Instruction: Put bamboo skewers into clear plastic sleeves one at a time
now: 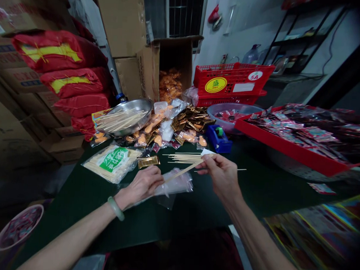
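My right hand [222, 174] is closed around a few thin bamboo sticks [183, 170], which slant down to the left. A small white slip [207, 152] shows at its fingertips. My left hand [145, 184], a pale green bangle on its wrist, is closed at the edge of a stack of clear plastic bags [178, 183]. The low ends of the sticks reach its fingers, at the bag's mouth. Beyond the hands lie loose bamboo sticks [183, 157] and a gold sachet [148, 161]. A bag of bamboo sticks [111, 163] with a green label lies left.
A steel bowl [145, 110] holds more sticks at the back left. Behind the hands are piled orange packets [150, 126], gold sachets [192, 119] and a blue tape dispenser [219, 140]. A red tray [288, 148] of sachets stands right, red baskets [233, 83] behind.
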### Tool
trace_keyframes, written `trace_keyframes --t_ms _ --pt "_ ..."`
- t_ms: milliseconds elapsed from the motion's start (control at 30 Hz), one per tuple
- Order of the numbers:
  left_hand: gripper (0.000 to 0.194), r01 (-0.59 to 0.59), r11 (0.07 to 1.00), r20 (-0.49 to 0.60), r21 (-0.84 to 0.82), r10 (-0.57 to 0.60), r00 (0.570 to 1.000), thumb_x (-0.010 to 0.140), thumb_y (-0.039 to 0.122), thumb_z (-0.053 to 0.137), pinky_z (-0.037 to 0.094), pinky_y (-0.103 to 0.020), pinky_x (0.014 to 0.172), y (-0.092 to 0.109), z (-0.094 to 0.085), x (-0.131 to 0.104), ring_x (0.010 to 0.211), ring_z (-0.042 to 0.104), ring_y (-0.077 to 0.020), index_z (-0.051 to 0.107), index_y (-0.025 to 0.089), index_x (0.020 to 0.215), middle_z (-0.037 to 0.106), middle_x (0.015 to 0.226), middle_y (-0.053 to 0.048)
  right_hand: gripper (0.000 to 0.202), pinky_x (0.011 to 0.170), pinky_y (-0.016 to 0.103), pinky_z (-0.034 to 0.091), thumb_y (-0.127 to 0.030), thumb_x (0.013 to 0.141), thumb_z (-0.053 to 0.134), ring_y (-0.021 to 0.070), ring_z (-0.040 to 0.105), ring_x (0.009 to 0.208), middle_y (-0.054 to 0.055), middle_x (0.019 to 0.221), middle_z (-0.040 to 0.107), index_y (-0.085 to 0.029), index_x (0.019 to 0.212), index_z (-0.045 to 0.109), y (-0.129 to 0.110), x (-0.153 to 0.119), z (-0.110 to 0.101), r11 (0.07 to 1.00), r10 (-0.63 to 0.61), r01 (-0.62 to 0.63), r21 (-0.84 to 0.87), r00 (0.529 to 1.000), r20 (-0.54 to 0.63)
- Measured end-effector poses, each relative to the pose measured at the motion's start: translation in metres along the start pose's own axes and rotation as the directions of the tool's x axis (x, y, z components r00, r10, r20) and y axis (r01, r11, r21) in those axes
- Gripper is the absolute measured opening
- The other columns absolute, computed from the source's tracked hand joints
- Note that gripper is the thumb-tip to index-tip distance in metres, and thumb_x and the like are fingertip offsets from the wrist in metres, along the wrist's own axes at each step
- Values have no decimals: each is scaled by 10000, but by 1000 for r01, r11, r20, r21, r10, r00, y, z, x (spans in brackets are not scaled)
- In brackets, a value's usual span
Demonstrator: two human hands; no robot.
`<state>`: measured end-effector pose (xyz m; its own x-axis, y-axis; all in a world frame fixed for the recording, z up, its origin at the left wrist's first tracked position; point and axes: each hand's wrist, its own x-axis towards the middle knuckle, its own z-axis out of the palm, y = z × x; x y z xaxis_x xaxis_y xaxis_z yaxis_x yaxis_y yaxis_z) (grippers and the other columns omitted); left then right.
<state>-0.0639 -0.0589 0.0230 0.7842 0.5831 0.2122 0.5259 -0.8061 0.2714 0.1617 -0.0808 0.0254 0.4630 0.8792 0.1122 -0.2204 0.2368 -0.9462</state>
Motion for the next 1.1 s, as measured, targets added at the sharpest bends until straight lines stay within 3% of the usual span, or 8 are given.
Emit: trace_keyframes --t_ms 100,233,367,467,600,867,1033,1100 --pt "257 172 971 -79 -168 -187 979 902 256 356 429 -293 772 -12 6 6 876 530 -169 535 142 1046 569 985 -88 189 405 203 502 -308 616 688 119 593 478 -17 514 582 -141 599 600 1 2 -11 996 -83 82 -19 994 -67" --pt "292 267 935 23 -231 -270 963 872 276 409 442 -298 754 -25 16 12 824 552 -168 512 137 1108 596 966 -75 176 500 229 537 -315 682 660 119 612 528 -5 576 617 -143 680 621 -8 -2 -22 977 -209 200 -72 967 -144" --pt "292 231 972 51 -54 -228 972 799 226 501 422 -318 770 -22 27 15 896 510 -203 526 145 1078 560 966 -80 170 521 242 547 -320 718 639 117 612 538 -4 617 626 -152 698 620 -15 -12 -27 951 -296 279 -130 946 -134" --pt "146 162 985 61 65 -166 984 826 210 439 401 -297 698 -15 31 17 801 480 -181 562 152 878 517 865 -59 178 481 231 535 -327 733 627 115 595 523 -7 592 616 -160 672 615 -10 -16 -29 956 -247 238 -172 968 -34" --pt "230 87 996 167 -18 -83 982 875 176 319 367 -241 623 -9 27 16 673 436 -126 507 148 746 461 779 -20 204 430 225 512 -354 731 620 125 586 514 -8 563 602 -168 650 597 2 -15 -33 964 -168 153 -217 985 -51" --pt "281 11 1000 321 14 -15 947 865 157 329 382 -282 741 -9 14 16 822 464 -163 477 183 1102 487 919 -46 207 454 252 513 -375 729 601 131 566 475 -5 548 601 -177 671 592 0 -13 -34 922 -239 192 -337 965 -104" --pt "205 -28 1000 339 8 23 940 868 180 308 405 -279 716 -21 22 20 740 479 -159 509 142 882 523 832 -49 200 487 263 516 -367 746 582 132 565 488 -5 564 600 -184 665 585 0 -16 -33 892 -289 233 -386 953 -93" --pt "186 -42 999 330 -25 48 943 860 182 331 407 -263 700 -25 24 20 719 482 -150 512 151 886 529 820 -38 192 486 266 514 -363 746 584 133 565 487 -4 565 602 -185 672 586 2 -17 -34 890 -293 236 -390 951 -94"
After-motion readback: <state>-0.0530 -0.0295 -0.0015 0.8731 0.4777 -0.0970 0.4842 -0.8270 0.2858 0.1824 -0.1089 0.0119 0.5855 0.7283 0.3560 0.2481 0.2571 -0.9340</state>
